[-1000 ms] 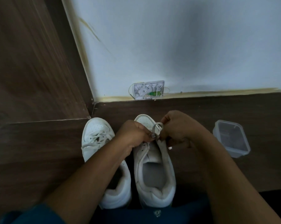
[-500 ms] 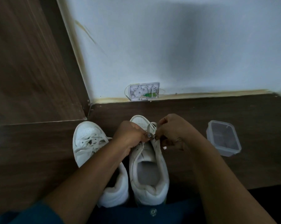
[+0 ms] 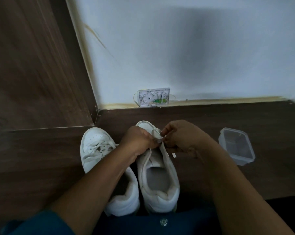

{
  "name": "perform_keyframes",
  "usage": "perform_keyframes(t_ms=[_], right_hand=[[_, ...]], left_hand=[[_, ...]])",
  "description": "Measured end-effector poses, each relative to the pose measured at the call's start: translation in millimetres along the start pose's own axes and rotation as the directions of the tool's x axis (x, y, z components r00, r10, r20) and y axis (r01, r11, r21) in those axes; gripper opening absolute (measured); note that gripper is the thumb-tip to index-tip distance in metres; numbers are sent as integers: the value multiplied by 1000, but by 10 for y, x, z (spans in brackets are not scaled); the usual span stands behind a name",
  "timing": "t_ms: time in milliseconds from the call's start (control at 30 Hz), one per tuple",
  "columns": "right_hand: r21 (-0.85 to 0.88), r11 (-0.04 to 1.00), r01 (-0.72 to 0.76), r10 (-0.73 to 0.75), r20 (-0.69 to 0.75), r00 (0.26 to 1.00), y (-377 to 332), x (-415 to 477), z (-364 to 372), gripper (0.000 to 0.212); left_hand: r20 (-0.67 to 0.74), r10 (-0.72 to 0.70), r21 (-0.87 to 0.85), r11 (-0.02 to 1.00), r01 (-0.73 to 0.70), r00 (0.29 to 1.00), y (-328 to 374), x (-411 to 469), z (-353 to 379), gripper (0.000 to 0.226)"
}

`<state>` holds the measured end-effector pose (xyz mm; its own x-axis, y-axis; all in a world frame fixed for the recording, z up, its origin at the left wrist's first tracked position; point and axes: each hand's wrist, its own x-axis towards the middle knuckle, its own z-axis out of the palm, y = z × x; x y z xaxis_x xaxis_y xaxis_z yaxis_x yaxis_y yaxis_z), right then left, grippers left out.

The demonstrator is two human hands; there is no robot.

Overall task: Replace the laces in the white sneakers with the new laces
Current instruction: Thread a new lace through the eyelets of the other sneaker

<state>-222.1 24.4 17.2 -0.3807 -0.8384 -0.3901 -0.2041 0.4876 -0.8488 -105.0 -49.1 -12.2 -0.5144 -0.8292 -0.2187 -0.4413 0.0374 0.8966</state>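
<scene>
Both sneakers stand side by side on the floor [image 3: 41, 167], toes to the wall, within easy reach. Left hand [image 3: 138, 141] and right hand [image 3: 179, 138] meet over the right sneaker [image 3: 157, 180] at its front eyelets. Wrists are bent inward, and the curled fingers [image 3: 167, 133] pinch the lace [image 3: 156, 133], probably for threading. The left sneaker [image 3: 95, 148] is laced.

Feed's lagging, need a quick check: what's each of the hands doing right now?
Left hand: pinching the lace at the front of the sneaker.
Right hand: pinching the same lace.

Bare forearms [image 3: 95, 180], blue sleeve [image 3: 41, 223], dark blue clothing [image 3: 140, 225], small round button [image 3: 163, 222]
</scene>
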Motion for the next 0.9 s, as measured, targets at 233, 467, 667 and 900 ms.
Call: perform_keyframes(t_ms=[233,467,667,900], right_hand=[[-379,920,102,-124,-32,992,-22,44,88,31],[-553,817,161,-286,-149,947,-121,-12,96,23],[217,747,629,-544,-345,765,-314,-265,21,36],[-249,869,428,-441,3,897,-53,-251,-54,15]], left_hand=[[68,42,44,998,-45,997,-48,43,-35,26],[35,264,438,863,-252,964,78,16,-101,19],[145,380,77,916,-393,914,217,-65,-122,29],[120,508,-599,722,-345,853,573,-191,-313,27]])
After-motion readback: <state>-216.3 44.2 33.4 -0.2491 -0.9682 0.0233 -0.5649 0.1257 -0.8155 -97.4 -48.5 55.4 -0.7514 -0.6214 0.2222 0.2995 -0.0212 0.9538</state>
